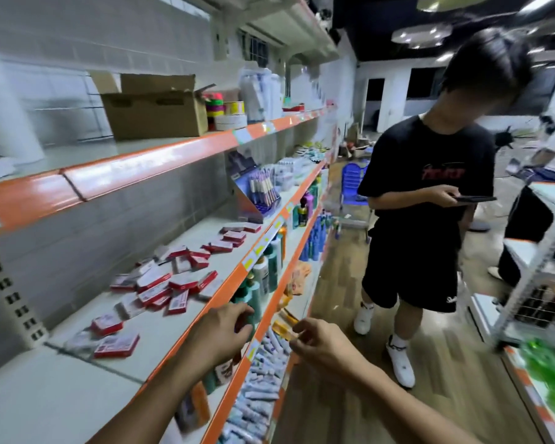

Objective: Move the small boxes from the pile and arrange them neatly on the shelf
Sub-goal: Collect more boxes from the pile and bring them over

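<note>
Small red-and-white boxes lie in a loose pile point(161, 283) on the white shelf point(161, 334) with an orange front edge. A few more boxes point(117, 344) lie apart at the near left, and others point(234, 237) sit further along. My left hand point(220, 331) hovers in front of the shelf edge, fingers loosely curled, holding nothing. My right hand point(318, 342) is out in the aisle beside it, fingers relaxed and empty. Both hands are clear of the boxes.
A cardboard carton point(154, 107) and tape rolls stand on the shelf above. A pen display point(260, 193) sits at the far end of the box shelf. Bottles and tubes fill lower shelves. A person in black point(423, 193) stands in the aisle with a phone.
</note>
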`<state>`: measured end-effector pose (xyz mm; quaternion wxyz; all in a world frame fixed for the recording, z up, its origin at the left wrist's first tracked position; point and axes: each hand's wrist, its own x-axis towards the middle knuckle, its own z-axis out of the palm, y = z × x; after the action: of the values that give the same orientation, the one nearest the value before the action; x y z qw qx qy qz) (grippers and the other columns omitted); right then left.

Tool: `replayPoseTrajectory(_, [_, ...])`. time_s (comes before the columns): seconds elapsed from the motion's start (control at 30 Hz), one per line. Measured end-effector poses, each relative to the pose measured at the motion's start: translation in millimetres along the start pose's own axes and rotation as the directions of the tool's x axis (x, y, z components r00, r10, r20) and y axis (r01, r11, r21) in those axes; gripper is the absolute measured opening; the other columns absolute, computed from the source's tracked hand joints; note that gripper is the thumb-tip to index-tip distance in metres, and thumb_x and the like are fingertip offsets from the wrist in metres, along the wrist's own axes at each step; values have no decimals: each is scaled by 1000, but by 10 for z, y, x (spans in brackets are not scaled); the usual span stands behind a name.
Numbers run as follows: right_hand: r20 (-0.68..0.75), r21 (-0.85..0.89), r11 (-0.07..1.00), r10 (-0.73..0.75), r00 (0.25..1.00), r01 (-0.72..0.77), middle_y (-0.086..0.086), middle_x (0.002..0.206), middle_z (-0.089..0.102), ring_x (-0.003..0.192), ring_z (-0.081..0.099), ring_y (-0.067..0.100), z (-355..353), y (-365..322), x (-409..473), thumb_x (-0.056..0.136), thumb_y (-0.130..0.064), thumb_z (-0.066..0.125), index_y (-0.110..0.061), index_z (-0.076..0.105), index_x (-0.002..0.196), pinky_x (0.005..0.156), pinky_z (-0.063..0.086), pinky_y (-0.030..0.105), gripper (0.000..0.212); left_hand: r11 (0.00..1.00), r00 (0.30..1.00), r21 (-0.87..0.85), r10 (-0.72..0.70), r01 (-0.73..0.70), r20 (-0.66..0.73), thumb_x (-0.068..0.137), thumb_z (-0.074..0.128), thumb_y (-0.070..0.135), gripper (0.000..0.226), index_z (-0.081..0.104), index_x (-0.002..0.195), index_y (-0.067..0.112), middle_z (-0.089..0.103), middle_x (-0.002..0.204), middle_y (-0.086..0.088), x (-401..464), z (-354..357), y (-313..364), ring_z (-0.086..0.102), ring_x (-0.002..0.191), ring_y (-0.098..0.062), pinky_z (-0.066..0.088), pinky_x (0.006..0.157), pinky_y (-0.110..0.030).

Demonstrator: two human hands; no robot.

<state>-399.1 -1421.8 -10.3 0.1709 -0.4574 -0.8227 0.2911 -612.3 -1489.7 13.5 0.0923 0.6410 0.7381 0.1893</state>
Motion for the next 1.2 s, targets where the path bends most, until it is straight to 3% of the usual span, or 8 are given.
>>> replayPoseTrajectory(0.2, [-34, 0, 1000, 19, 999, -19, -2, 102, 74, 95, 67, 13, -180, 121, 666, 91, -39, 58, -19, 63, 119, 83, 51, 27, 35, 1000, 999, 12, 26, -25, -24, 91, 59, 37, 33, 61, 123, 32, 65, 119, 10, 905, 88, -99, 61, 108, -11, 49, 88, -28])
replayPoseTrajectory(0.37, [-37, 4, 999, 41, 998, -41, -1, 100, 74, 94, 69, 15, -301, 203, 1423, 90, -37, 58, -19, 65, 115, 80, 52, 27, 31, 1000, 999, -19, 4, -5, -46, 87, 64, 34, 26, 65, 113, 32, 69, 107, 12, 1674, 88, -254, 64, 103, -12, 50, 86, -27])
replayPoseTrajectory(0.53, [-30, -5, 1000, 2, 1000, -2, -3, 100, 72, 87, 64, 13, -357, 189, 2159, 91, -35, 58, -20, 63, 118, 75, 46, 25, 31, 999, 997, 38, -36, 39, -72, 88, 59, 36, 33, 64, 120, 31, 69, 112, 9, 2301, -6, -484, 62, 107, -15, 50, 89, -31])
replayPoseTrajectory(0.7, [-3, 10, 1000, -27, 1000, 27, 0, 99, 72, 88, 66, 17, -318, 206, 2787, 90, -34, 59, -16, 66, 113, 78, 52, 30, 31, 992, 991, 85, -80, 89, -105, 90, 58, 35, 33, 64, 121, 28, 68, 115, 8, 2702, -34, -735, 61, 108, -16, 49, 91, -31])
replayPoseTrajectory(0.8, [37, 6, 998, -59, 998, 59, -3, 101, 72, 88, 65, 13, -278, 234, 3143, 90, -34, 58, -19, 65, 117, 75, 51, 26, 31, 987, 983, 66, -140, 148, -116, 88, 58, 36, 29, 67, 114, 28, 70, 110, 9, 2884, -39, -876, 63, 105, -16, 50, 89, -30])
replayPoseTrajectory(0.87, [45, -1, 997, -82, 996, 82, -4, 101, 72, 86, 66, 14, -259, 260, 3394, 90, -33, 57, -20, 65, 115, 77, 54, 30, 29, 982, 973, 49, -173, 182, -151, 84, 57, 39, 27, 69, 106, 28, 71, 105, 8, 3012, -39, -972, 65, 102, -18, 51, 86, -33])
replayPoseTrajectory(1.03, [91, -61, 986, -151, 984, 157, 1, 109, 69, 94, 65, 19, -197, 320, 4154, 89, -31, 59, -17, 62, 120, 77, 47, 27, 34, 946, 928, 66, -296, 318, -227, 86, 62, 39, 30, 65, 114, 29, 68, 112, 2, 3431, -18, -1161, 59, 106, -23, 47, 90, -32])
replayPoseTrajectory(1.2, [194, -96, 969, -207, 959, 229, 8, 118, 66, 108, 61, 25, -140, 409, 4928, 86, -29, 60, -13, 61, 123, 86, 46, 28, 40, 887, 865, 73, -421, 455, -273, 84, 63, 56, 44, 61, 116, 25, 63, 116, 1, 3854, 86, -1232, 56, 112, -22, 44, 92, -31])
